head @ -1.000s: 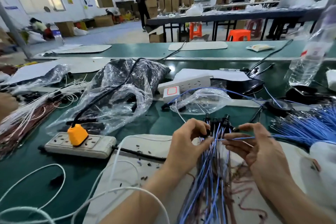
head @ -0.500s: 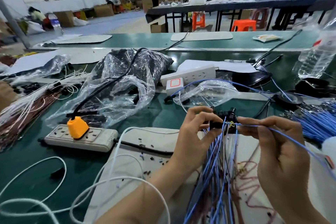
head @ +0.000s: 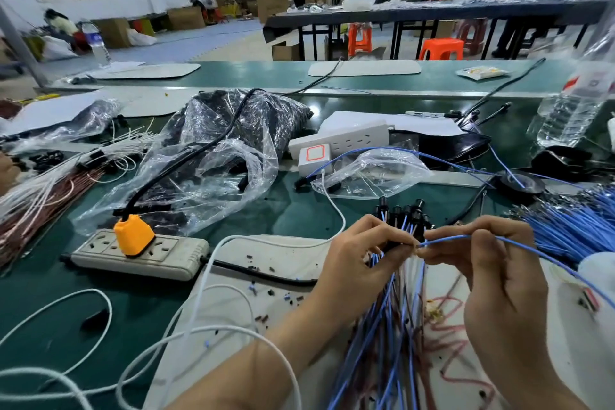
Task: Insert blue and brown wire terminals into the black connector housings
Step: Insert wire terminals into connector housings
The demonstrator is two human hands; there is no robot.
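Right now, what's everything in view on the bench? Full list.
black connector housings: one cluster, black, gripped by left hand
blue wire: one, blue, pinched by right hand, tip at the housings
wired bundle: one, blue and brown, hanging below the housings
loose blue wires: pile, blue, right edge
brown and white wires: bundle, left edge
power strips: two, white; near one carries orange plug
plastic bags: two, clear, behind near strip
water bottle: one, clear, far right
hands: two, bare, over white mat
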